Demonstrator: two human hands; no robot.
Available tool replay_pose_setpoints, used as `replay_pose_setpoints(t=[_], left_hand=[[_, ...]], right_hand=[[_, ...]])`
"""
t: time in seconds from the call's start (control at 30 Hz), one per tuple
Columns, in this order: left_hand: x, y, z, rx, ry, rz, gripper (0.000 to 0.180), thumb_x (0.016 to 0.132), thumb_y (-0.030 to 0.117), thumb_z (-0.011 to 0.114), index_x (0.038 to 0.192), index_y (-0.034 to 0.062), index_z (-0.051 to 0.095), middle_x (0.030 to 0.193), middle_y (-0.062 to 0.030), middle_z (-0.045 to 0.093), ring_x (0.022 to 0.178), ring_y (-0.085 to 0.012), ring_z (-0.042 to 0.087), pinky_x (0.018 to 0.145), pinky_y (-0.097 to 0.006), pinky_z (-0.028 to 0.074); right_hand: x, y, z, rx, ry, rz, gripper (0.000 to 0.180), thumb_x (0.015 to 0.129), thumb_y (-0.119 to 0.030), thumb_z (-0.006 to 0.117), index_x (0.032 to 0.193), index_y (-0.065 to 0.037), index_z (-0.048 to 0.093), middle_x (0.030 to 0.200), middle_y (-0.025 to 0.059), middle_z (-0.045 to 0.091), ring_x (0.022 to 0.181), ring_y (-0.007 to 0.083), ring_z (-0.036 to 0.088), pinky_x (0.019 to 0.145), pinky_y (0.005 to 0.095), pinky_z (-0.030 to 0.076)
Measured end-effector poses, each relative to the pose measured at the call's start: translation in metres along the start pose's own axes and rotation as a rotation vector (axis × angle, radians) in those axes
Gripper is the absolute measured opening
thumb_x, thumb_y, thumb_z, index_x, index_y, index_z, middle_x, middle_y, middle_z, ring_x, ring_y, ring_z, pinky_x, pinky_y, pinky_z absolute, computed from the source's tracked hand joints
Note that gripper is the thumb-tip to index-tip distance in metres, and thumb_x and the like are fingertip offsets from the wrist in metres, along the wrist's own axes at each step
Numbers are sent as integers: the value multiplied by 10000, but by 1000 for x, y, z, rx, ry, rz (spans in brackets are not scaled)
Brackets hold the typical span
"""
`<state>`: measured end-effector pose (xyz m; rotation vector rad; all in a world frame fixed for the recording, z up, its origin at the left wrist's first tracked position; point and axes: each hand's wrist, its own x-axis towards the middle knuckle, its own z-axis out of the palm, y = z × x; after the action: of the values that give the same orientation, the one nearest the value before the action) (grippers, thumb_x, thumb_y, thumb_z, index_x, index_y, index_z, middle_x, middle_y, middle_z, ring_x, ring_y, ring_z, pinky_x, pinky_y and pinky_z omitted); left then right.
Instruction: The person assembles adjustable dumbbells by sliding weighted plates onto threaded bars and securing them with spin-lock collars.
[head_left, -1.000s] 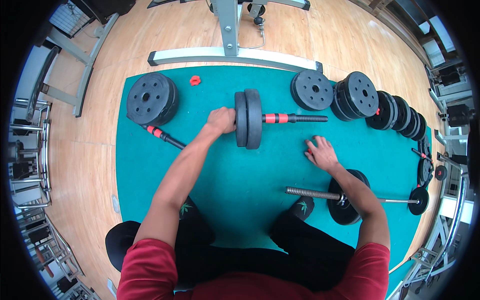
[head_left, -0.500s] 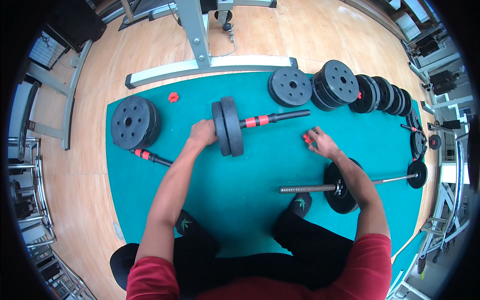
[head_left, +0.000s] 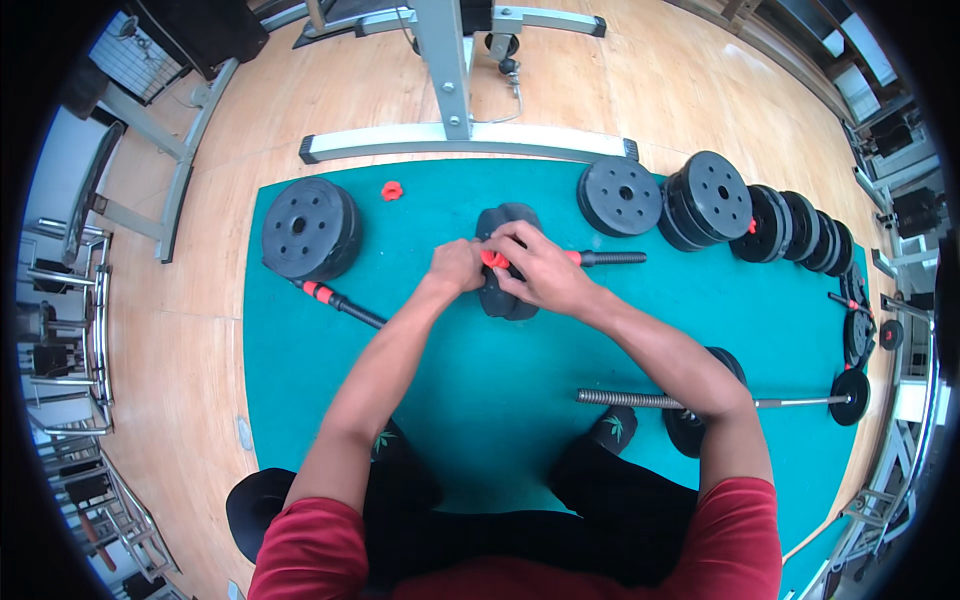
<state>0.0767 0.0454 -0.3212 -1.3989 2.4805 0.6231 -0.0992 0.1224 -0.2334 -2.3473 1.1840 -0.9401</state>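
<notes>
My right hand (head_left: 540, 268) pinches a red star-shaped collar nut (head_left: 493, 259) against the left side of a dumbbell's black weight plates (head_left: 508, 304). Right beside it, my left hand (head_left: 459, 264) is closed at the same end of the dumbbell, its fingertips hidden. To the right of the plates, the black bar (head_left: 614, 258) with a red section and a threaded end sticks out past my right hand. The dumbbell lies on the green mat (head_left: 480, 400).
Left on the mat are stacked plates (head_left: 310, 228), a loose dumbbell bar (head_left: 345, 305) and another red nut (head_left: 392, 190). More plates (head_left: 712, 195) line the right. Under my right forearm lies a metal barbell (head_left: 628, 399). A grey machine frame (head_left: 460, 145) stands beyond.
My right hand has brought the red nut leftward from over the mat to the dumbbell's left end, beside my left hand. The whole view has shifted slightly.
</notes>
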Motion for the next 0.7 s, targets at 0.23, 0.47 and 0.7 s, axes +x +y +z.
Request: replay_pose_setpoints(t=[0.23, 0.47, 0.7], left_hand=[[-7, 6, -14, -91, -67, 107, 361, 806, 274, 607, 1115, 88, 625, 1073, -197, 688, 943, -425, 647, 821, -518, 526], [-26, -24, -14, -477, 38, 174, 672, 883, 339, 577, 1405, 65, 254, 1247, -259, 559, 1068, -428, 595, 901, -513, 460], [-57, -26, 4, -287, 424, 354, 741, 871, 275, 666, 1449, 40, 267, 1222, -186, 546, 1068, -367, 570, 875, -470, 400]], right_hand=[[-8, 25, 19, 4, 30, -21, 396, 808, -78, 695, 1189, -52, 589, 1165, 141, 555, 1189, 342, 538, 1050, 465, 426], [0, 15, 40, -189, 19, -21, 432, 815, -123, 708, 1213, -57, 556, 1151, 119, 555, 1216, 342, 525, 1099, 686, 261], [10, -3, 53, -304, -61, 117, 736, 829, -109, 691, 1474, -70, 341, 1153, 143, 610, 1290, 375, 474, 1086, 695, 241]])
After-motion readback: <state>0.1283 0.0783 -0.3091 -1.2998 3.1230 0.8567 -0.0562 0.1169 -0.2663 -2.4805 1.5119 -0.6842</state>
